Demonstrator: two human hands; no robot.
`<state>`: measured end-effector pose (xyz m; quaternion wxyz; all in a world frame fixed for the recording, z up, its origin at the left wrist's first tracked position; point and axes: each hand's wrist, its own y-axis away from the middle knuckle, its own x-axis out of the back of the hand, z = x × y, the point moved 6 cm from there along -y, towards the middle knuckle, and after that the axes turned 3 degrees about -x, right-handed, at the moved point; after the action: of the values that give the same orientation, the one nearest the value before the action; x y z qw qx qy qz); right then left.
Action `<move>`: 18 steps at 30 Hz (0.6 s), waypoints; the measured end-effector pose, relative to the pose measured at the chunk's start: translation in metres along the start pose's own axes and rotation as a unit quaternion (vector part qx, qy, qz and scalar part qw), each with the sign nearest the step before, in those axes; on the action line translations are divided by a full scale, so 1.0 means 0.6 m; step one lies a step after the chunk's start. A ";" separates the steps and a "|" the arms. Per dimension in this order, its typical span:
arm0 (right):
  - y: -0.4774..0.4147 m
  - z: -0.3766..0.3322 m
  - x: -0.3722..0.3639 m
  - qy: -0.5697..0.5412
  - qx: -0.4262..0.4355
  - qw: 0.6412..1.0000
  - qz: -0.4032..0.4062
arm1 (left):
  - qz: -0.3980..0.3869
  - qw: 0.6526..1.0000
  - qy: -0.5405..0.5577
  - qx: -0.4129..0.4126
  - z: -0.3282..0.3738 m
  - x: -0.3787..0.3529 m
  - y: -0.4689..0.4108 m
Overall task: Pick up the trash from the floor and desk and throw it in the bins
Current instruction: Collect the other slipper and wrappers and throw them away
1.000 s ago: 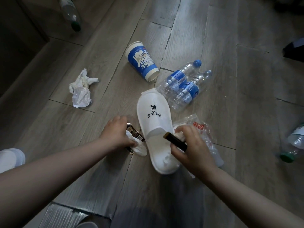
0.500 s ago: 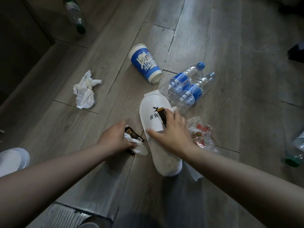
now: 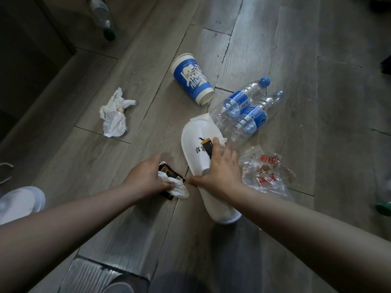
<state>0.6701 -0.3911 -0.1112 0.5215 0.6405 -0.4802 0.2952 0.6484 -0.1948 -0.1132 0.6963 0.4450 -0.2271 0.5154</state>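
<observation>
cup [image 3: 191, 80] behind slipper [image 3: 196, 149], bottles [image 3: 243, 108] right

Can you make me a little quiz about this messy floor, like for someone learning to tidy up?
1. How many blue-label bottles lie beside the white slipper?
2. True or false: the right hand, pinching a black stick, rests on a bin.
3. What does the left hand grip along with a dark wrapper? A) white tissue B) spoon C) sock
Key: 1: two. 2: false, it rests on the slipper. 3: A.
</observation>
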 end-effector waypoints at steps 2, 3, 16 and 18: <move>-0.001 -0.001 0.000 -0.006 0.002 1.000 -0.007 | 0.001 1.000 0.010 0.003 -0.001 0.001 0.002; -0.001 -0.002 0.000 -0.013 0.005 1.000 -0.010 | 0.001 1.000 0.015 0.004 -0.001 0.001 0.003; 0.088 0.050 0.102 -0.113 0.017 0.993 0.039 | -0.017 0.999 0.047 0.010 0.024 -0.001 0.013; 0.101 0.078 0.117 -0.118 -0.005 0.992 0.049 | -0.019 0.999 0.035 -0.008 0.046 -0.002 0.013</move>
<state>0.6337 -0.4569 -0.0394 0.4493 0.6439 -0.5705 0.2410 0.6447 -0.2185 -0.0975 0.7172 0.4249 -0.1982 0.5156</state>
